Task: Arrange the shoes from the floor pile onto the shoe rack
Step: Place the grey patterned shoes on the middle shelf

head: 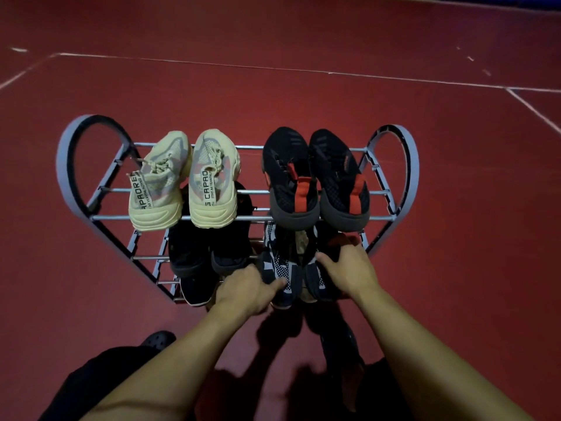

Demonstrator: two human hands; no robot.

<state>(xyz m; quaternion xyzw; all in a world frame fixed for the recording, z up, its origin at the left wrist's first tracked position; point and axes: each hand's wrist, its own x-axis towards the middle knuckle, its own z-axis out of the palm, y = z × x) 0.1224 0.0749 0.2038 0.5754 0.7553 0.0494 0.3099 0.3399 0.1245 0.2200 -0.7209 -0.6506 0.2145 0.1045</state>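
Head view, looking down over both forearms at a grey shoe rack (pixel 397 165) with heart-shaped end frames and thin metal rails, standing on a dark red floor (pixel 273 95) marked with pale lines. On the rack's top tier, left half: a pair of cream sneakers (pixel 185 180), heels toward the camera, printed lettering on the heel straps, the two just beside each other. On the top tier, right half: a pair of black sneakers with red heel tabs (pixel 315 177), side by side and touching, heels also toward the camera. Below the cream pair, on a lower tier, sit black shoes (pixel 209 247), dim and hard to separate; another dark shoe with a pale sole edge (pixel 194 291) shows at the rack's lowest front rail. Below the red-tabbed pair, at the rack's lower right, is a pair of dark patterned sneakers (pixel 280 268) with white dotted panels. Left hand (pixel 246 291) rests against the left shoe of this pair, thumb laid across its dotted side, fingers curled under; the grip looks closed on that shoe. Right hand (pixel 349 268) lies over the right shoe of the pair, fingers bent over its top and gripping it near the rack's right frame. Which tier the patterned pair rests on cannot be told. Near the bottom edge, in front of the rack, a dark clog (pixel 159 340) and dark clothing show in shadow.
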